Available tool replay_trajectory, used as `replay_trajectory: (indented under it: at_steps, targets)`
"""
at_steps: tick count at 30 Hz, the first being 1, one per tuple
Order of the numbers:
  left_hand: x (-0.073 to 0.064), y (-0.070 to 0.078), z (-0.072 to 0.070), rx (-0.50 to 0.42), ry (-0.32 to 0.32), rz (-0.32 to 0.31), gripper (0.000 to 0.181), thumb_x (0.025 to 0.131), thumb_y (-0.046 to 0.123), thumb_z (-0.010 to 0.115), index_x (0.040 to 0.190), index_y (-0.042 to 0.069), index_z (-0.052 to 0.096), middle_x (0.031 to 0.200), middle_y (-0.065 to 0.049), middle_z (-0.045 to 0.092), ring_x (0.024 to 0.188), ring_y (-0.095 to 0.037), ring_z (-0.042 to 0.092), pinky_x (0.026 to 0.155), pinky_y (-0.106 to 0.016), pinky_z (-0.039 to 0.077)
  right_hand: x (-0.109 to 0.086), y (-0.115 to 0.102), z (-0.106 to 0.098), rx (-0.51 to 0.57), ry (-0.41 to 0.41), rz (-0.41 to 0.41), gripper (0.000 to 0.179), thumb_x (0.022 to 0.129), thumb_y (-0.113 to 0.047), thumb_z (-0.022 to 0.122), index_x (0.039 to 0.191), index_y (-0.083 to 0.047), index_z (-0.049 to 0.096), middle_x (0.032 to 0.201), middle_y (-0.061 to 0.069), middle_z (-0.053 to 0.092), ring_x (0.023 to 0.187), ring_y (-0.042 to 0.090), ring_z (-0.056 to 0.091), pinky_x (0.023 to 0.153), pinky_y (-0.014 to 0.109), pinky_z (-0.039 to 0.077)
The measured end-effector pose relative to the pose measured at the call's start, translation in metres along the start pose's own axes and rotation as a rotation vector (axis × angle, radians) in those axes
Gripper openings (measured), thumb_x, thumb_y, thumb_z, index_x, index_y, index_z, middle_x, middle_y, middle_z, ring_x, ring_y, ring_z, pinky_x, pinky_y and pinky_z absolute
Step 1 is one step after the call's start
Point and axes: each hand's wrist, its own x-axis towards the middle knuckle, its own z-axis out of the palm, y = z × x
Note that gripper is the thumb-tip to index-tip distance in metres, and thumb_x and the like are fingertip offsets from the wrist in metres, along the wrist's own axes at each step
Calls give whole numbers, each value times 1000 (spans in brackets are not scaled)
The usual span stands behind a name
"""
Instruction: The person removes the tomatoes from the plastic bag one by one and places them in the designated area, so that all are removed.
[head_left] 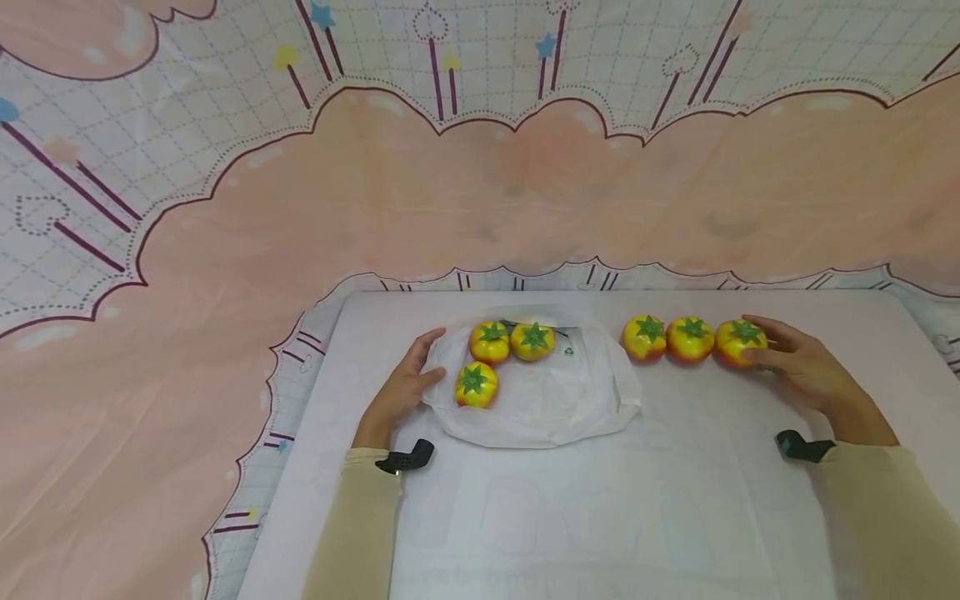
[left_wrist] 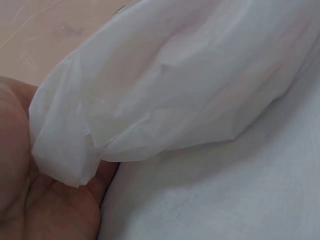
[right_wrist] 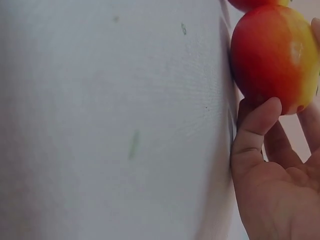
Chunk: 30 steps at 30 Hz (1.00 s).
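Left hand (head_left: 402, 390), stretched forward, holds white bag (head_left: 555, 400) at left edge; right hand (head_left: 813, 371), also forward, grips rightmost yellow-red fruit (head_left: 733, 343). White table (head_left: 600, 517) below; peach patterned cloth (head_left: 570, 200) behind.

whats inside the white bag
Three green-topped, yellow-red fruits show in the white bag: two side by side at the back, one in front. Whatever else may lie under the fruits or the bag's folds is covered.

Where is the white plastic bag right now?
In the head view, the white plastic bag lies mostly on the left half of the table, between the left hand at its edge and the row of three tomato-like fruits.
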Motion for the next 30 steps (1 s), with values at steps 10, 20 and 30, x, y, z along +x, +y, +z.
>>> replay_trajectory:
  at_steps: [10,20,30]
  targets:
    - [-1,0,-1,-2,-2,4,64,102,4,52,154,38,36,170,8,20,158,-19,19,123,-44,32,3,-4,1,-43,-21,15,85,98,-43,66,164,-32,15,166,16,14,129,16,34,86,6,46]
    - [0,-2,-1,-7,-1,0,65,102,4,52,154,39,36,171,10,19,159,-19,17,123,-44,32,3,-4,-1,-45,-23,25,85,98,-41,67,164,-33,14,164,11,20,117,4,38,86,8,48]
    - [0,-1,0,-23,-4,-9,65,102,4,52,153,40,36,170,11,20,158,-18,19,122,-44,33,3,2,-4,-26,-21,-23,77,102,-32,63,164,-32,17,161,3,26,112,-2,40,86,9,48]
